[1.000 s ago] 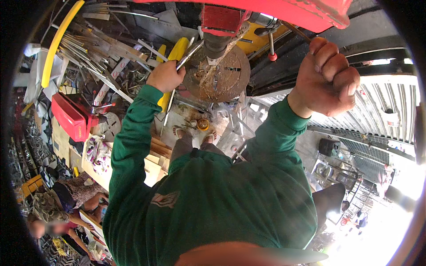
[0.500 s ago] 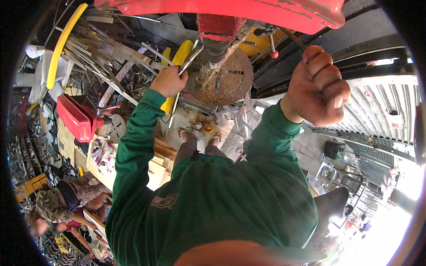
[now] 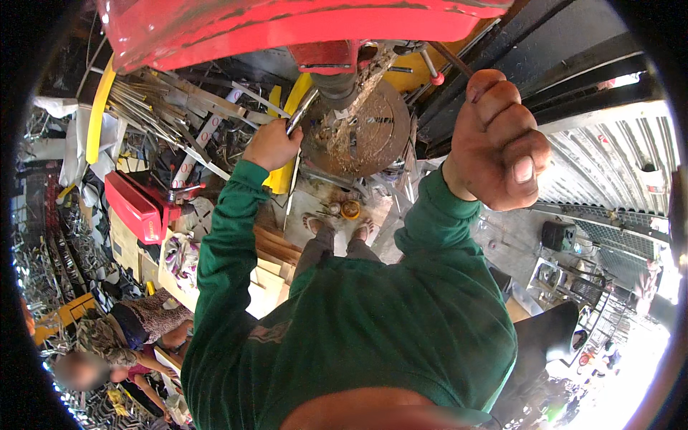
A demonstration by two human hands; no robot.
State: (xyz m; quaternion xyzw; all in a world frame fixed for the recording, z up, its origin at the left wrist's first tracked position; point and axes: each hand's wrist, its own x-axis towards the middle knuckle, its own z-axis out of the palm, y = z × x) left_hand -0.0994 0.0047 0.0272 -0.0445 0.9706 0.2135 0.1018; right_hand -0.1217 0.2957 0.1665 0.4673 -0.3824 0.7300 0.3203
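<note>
A red drill press head (image 3: 308, 32) spans the top of the view, its dark chuck (image 3: 338, 92) pointing down at a round table (image 3: 390, 132) strewn with metal shavings. My left hand (image 3: 271, 145) is closed around a shiny metal bar (image 3: 304, 107) beside the table's left edge. The bar's far end passes close to the chuck; whether it touches the drill bit is hidden. My right hand (image 3: 502, 143) is raised on the right, in a fist around the end of the press's feed lever (image 3: 451, 59). Another lever with a red knob (image 3: 436, 77) sticks out nearby.
A second red drill press (image 3: 136, 208) stands at the left, near scrap metal strips (image 3: 143, 100). Wooden boards (image 3: 276, 251) lie left of my legs, and a small orange-rimmed container (image 3: 350, 209) sits near my bare feet. Another person (image 3: 154, 322) is at work lower left.
The view has shifted, so the red drill head fills more of the top and the second press sits farther right and lower. Both hands keep their grips.
</note>
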